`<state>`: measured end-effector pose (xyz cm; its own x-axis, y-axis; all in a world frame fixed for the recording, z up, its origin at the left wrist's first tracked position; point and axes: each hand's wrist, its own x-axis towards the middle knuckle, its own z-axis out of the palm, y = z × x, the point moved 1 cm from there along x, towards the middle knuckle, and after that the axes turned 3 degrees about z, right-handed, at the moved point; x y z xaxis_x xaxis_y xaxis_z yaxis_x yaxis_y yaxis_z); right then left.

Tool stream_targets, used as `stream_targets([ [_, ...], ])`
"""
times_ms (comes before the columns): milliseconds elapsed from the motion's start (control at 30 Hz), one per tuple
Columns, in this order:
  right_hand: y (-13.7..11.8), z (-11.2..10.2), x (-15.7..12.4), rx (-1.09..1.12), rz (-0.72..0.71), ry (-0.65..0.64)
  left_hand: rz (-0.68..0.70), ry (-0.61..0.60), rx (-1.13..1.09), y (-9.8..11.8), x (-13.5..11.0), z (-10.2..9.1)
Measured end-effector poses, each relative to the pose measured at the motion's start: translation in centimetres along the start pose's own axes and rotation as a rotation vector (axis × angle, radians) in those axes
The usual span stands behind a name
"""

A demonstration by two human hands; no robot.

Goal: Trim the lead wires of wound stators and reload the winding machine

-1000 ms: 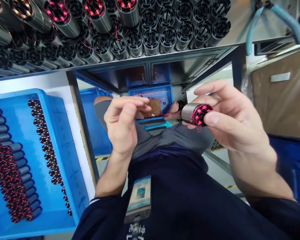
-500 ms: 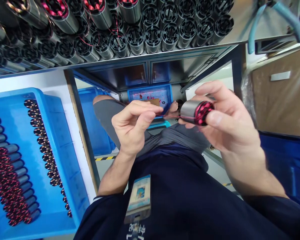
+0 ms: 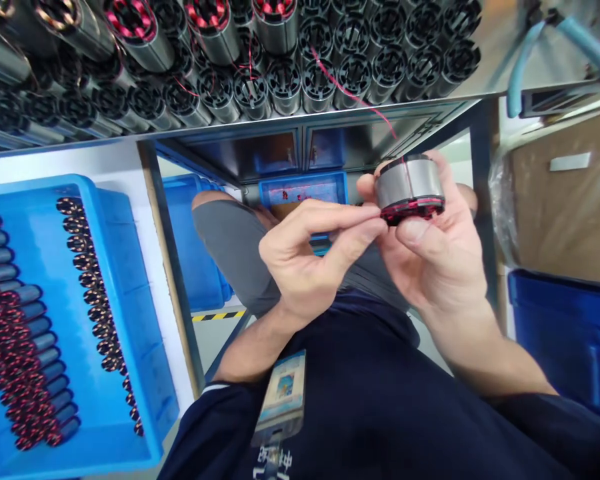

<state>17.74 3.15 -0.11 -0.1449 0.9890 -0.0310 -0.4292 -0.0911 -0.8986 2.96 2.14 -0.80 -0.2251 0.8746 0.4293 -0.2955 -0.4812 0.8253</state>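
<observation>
The right hand (image 3: 433,267) now holds the wound stator (image 3: 410,190) right of the frame centre, with the fingers curled behind it and the thumb pressed under its lower edge, so the grip looks firm. The stator has turned since the earlier frame: before, its end with the red windings faced the camera, and now its silver side faces up, and the red windings show only along the lower rim. A thin red lead wire (image 3: 353,93) goes from the top of the stator toward the upper middle of the frame. The left hand (image 3: 315,257) has come much closer, and its thumb and index finger are pressed together at the stator's edge, as if pinching something very thin, but I cannot tell what it is. At the lower left, a blue plastic tray (image 3: 145,300) carries rows of finished stators (image 3: 25,360). Along the top, many more stators (image 3: 320,87) stand on a metal shelf (image 3: 230,127), and blue-handled pliers (image 3: 580,47) lie at the upper right.
</observation>
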Motion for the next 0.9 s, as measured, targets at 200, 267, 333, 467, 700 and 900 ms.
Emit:
stream_targets([
  [200,-0.7,-1.9,0.1,-0.012,0.051,0.147,-0.542,0.314,-0.131,-2.9,-0.9,-3.5],
  [267,-1.4,-2.5,0.0,-0.086,0.034,0.162,-0.358,0.346,0.089,-2.3,-0.4,-5.1],
  [333,-1.8,-2.6,-0.1,-0.178,0.027,0.139,-0.038,0.149,0.347,-0.3,0.3,-5.5],
  [467,-2.0,-1.3,-0.5,-0.228,0.045,0.065,0.157,-0.351,0.753,3.8,1.2,-3.2],
  [700,-2.8,-1.2,-0.4,-0.358,0.000,0.030,-0.025,-0.158,0.454,1.4,1.0,-1.9],
  [900,-2.2,-2.2,-1.3,-0.305,0.084,0.060,0.196,-0.213,0.480,0.2,1.5,-2.8],
])
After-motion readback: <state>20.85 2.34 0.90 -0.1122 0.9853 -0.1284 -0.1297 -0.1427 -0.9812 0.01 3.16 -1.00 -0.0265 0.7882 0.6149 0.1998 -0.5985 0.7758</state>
